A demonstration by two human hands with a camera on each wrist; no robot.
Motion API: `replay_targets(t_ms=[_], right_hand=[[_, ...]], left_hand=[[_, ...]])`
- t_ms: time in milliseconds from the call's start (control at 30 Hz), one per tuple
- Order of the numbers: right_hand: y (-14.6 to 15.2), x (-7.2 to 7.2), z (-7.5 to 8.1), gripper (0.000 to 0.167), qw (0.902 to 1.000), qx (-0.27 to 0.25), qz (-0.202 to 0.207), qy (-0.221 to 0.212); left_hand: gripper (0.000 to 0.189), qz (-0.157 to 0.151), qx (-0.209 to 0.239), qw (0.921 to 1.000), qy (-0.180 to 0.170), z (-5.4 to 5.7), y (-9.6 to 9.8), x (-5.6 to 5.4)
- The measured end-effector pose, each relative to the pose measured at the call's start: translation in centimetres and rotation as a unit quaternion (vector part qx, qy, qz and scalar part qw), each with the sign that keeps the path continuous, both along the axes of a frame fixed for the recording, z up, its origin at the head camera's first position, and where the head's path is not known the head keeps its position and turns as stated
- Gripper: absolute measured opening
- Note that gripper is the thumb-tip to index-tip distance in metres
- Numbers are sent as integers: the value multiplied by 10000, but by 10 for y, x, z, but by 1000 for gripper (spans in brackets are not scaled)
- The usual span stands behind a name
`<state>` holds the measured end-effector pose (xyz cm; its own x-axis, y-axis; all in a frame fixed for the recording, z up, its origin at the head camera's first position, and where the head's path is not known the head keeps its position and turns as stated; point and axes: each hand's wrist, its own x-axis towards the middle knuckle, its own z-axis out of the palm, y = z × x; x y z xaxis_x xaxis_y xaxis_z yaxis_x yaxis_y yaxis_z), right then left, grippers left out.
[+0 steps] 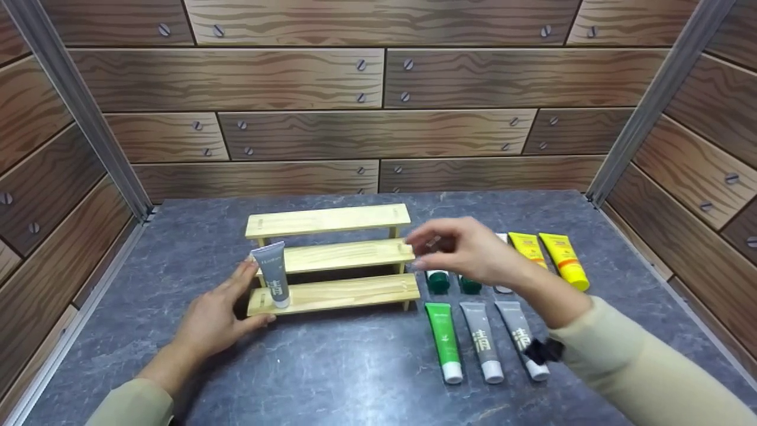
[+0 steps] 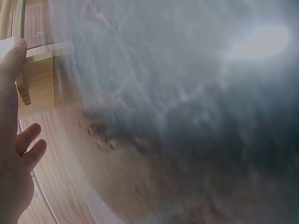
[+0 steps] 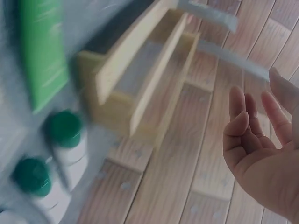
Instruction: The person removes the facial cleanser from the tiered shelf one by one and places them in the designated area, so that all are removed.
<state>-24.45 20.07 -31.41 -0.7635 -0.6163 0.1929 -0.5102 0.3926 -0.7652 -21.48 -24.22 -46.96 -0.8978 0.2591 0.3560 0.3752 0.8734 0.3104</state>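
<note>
A three-tier wooden stand [image 1: 331,294] sits on the table. One grey tube [image 1: 274,275] stands on its white cap at the left of the lowest shelf, leaning slightly. My left hand [image 1: 210,322] holds the stand's left end, thumb at the front of the lowest shelf and fingers farther back beside the tube. In the left wrist view a digit touches the wooden edge [image 2: 39,79]. By the right end of the middle shelf my right hand [image 1: 473,251] hovers with loosely bent fingers. The right wrist view shows that hand [image 3: 261,154] holding nothing.
Right of the stand lie a green tube [image 1: 443,340], two grey tubes [image 1: 482,340] and two yellow tubes [image 1: 565,260]. Two green-capped tubes [image 1: 438,283] and a white-capped one [image 1: 504,289] are partly hidden behind my right hand. Wood-patterned walls [image 1: 378,83] enclose the table.
</note>
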Motion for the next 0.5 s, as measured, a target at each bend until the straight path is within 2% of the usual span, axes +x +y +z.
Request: replay_targets(t_ms=[267, 500], right_hand=[[-66, -5, 13, 36, 9983, -333, 480, 14], [-112, -9, 5, 40, 9956, -627, 695, 31]], left_hand=[[104, 50, -55, 9999, -74, 0, 0, 0], [104, 29, -64, 10000, -71, 2, 1, 1]])
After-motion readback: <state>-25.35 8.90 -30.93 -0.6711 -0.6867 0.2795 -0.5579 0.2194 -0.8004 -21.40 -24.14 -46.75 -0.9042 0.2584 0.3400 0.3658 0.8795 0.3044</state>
